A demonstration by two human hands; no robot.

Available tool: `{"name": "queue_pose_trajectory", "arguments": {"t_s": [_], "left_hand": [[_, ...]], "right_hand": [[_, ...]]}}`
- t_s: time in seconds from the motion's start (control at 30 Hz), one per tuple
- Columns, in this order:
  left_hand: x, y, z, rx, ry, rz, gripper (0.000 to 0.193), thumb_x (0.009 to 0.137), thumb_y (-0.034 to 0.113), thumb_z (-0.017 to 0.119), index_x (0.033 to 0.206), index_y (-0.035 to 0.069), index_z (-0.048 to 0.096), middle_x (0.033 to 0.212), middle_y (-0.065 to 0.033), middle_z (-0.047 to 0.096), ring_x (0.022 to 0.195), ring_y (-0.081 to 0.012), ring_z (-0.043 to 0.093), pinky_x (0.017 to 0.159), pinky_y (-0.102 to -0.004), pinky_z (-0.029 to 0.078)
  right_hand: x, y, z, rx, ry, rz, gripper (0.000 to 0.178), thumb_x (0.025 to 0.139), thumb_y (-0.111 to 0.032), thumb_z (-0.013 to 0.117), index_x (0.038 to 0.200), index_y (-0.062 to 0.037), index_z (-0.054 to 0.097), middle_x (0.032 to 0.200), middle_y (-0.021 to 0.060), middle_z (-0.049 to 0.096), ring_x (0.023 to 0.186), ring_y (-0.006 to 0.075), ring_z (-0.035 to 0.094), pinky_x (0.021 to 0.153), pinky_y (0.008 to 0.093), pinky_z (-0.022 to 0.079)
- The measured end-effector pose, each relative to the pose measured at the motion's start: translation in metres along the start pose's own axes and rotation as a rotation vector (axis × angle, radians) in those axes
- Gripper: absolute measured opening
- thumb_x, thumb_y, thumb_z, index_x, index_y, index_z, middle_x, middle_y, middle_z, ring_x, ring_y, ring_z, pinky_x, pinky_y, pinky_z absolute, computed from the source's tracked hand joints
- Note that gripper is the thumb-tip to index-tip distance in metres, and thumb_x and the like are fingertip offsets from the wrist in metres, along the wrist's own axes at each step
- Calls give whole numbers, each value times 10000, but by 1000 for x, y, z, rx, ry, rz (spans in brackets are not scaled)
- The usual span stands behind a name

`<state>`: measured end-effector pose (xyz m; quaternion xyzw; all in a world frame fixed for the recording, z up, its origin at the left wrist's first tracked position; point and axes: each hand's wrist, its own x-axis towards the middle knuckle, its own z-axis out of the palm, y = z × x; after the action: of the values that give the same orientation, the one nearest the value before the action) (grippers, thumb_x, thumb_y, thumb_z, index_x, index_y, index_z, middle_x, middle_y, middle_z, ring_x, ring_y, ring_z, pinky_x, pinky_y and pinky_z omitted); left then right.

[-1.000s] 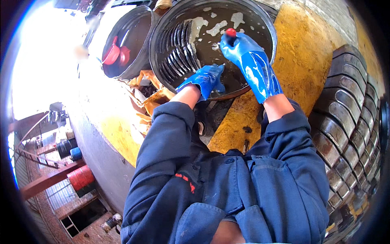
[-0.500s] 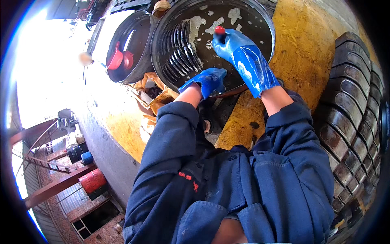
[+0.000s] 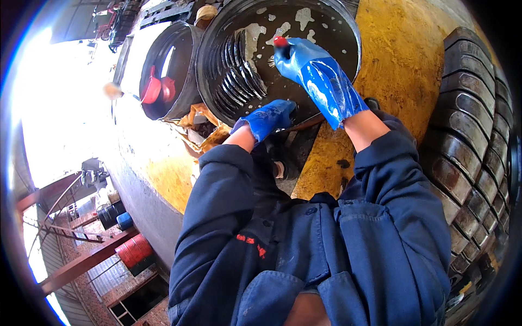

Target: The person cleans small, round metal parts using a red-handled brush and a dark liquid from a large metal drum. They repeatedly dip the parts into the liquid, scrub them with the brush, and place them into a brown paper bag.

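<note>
A large round black tub holds dark liquid with patches of pale foam. My right hand, in a long blue rubber glove, is closed round a brush above the liquid. The brush's red end sticks up past the thumb, and some pale bristles show below the fist. My left hand, gloved the same way, reaches over the tub's near edge. Its fingertips are low by the dark liquid, and whether they grip anything is hidden. Shiny black ridges curve along the left inside of the tub.
A smaller black tub with a red scoop stands on the left. Between the tubs and me lies an opened brown paper sack. A big tyre with deep tread is close on my right. The floor is stained yellow.
My left hand has dropped slightly toward the tub's near edge. My right hand keeps the brush over the liquid, and the whole view has shifted a little.
</note>
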<state>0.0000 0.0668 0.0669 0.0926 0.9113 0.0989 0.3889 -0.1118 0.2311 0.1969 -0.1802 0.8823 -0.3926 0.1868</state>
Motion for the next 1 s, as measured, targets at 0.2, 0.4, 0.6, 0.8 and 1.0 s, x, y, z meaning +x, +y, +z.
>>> {"name": "queue_pose_trajectory", "arguments": {"t_s": [0.2,0.4,0.6,0.8,1.0], "left_hand": [[8,-9,-8,-75,182,-6,625,779,379,767,1287,52,606,1206,-227,684,1136,-412,654,961,-487,535],[53,-19,11,-34,386,124,860,714,353,835,1449,78,485,1240,-220,677,1159,-409,648,1013,-489,516],[84,-13,9,-177,219,61,735,703,268,844,1347,40,575,1212,-235,686,1149,-402,658,985,-479,534],[59,-5,1,-104,139,-38,599,729,301,825,1239,43,644,1200,-250,682,1166,-410,646,979,-482,534],[62,-9,2,-47,262,152,565,724,302,835,1194,37,668,1201,-219,690,1165,-404,645,990,-488,535]], "right_hand": [[5,3,6,9,-18,-24,422,985,-451,519,1098,-102,726,1053,188,733,1032,379,695,929,456,554],[5,-3,4,-53,26,2,412,983,-449,529,1106,-106,723,1069,181,733,1025,371,697,916,442,561],[8,11,-12,-8,65,25,344,964,-410,591,1098,-123,727,1033,151,744,989,355,708,900,417,566],[5,2,-9,-12,31,22,318,961,-383,602,1106,-130,728,1040,150,744,991,349,709,908,415,567],[2,5,-14,16,12,-14,324,970,-376,592,1124,-121,718,1049,168,740,996,357,707,918,419,565]]}}
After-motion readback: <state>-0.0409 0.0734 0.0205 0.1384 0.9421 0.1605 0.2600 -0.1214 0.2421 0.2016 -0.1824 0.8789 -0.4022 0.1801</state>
